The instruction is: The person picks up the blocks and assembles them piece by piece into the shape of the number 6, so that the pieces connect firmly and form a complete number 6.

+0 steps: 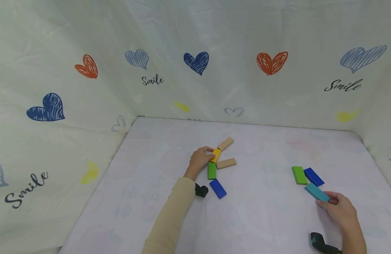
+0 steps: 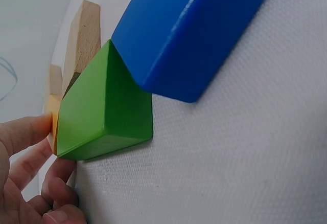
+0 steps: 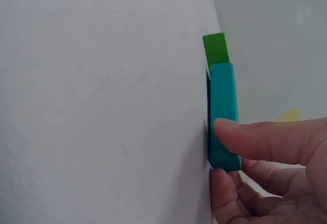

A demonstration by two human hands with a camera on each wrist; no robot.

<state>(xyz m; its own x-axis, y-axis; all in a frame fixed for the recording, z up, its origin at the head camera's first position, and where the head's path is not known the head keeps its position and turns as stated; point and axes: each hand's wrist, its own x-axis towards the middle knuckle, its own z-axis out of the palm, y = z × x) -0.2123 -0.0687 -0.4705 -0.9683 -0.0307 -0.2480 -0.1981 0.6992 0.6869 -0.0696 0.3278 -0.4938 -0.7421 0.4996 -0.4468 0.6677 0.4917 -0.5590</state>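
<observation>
Currently, the head view shows the left hand [image 1: 199,160] pinching a yellow block [image 1: 216,154] between its fingers, at the far part of a small group on the pale worktop [image 1: 256,218]. A left green block [image 1: 212,171] lies end to end with the yellow one on its near side, and a left blue block [image 1: 218,188] slants away just below that. Two plain wooden pieces angle off to the right: a far wooden block [image 1: 225,143] by the yellow block's far end, and a near wooden block [image 1: 226,163] by its near end. Over on the right, the right hand [image 1: 343,210] pinches a teal block [image 1: 317,192] by its near end, close to a right green block [image 1: 299,175] and a right blue block [image 1: 314,176].

From the left wrist, the fingers grip the yellow block's edge just past the left green block, whose corner meets the left blue block.

From the right wrist, the thumb presses the teal block's face with other fingers behind; whether it touches the worktop, I cannot tell.
</observation>
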